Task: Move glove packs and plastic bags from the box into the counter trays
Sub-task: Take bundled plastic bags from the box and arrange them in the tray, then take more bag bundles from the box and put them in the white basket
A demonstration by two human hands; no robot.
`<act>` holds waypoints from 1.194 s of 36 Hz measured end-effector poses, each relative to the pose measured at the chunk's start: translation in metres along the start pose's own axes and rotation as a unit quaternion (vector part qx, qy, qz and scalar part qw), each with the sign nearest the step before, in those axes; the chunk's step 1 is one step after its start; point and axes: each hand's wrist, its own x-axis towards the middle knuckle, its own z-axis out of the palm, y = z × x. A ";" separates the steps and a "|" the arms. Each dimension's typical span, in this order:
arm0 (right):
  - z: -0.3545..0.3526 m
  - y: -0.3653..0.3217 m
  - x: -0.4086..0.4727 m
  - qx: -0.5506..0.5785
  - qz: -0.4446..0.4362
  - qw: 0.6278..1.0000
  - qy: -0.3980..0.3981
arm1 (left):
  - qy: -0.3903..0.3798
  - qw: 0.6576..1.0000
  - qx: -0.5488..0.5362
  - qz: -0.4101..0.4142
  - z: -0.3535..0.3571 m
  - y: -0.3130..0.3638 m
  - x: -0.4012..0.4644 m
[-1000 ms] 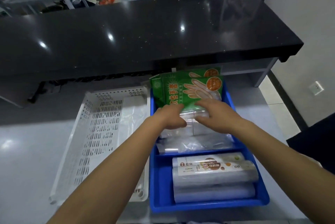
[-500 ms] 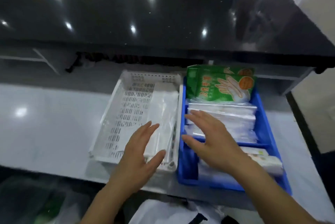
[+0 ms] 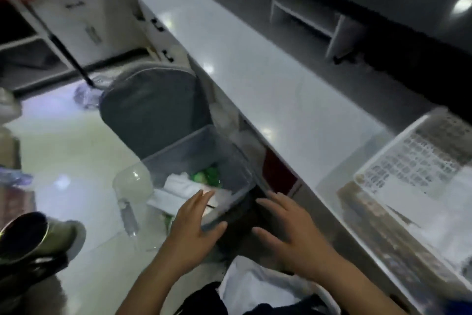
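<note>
Below, box (image 3: 201, 161) under left hand (image 3: 194, 228)

Clear box (image 3: 229, 161) low in middle of frame, holding white packs (image 3: 178, 184) and green packs (image 3: 208, 175). White holey tray (image 3: 370, 161) at right edge.

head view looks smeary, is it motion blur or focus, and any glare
Head view: smear runs across the whole frame, so likely motion blur, worst on the white perforated tray; glare spots dot the white counter; lines bow from the wide lens; left hand and right hand stay fairly readable.
</note>
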 end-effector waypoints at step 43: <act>0.212 0.095 0.281 -0.278 0.029 0.920 -0.273 | 0.074 0.750 -0.389 -0.529 0.102 -0.259 0.187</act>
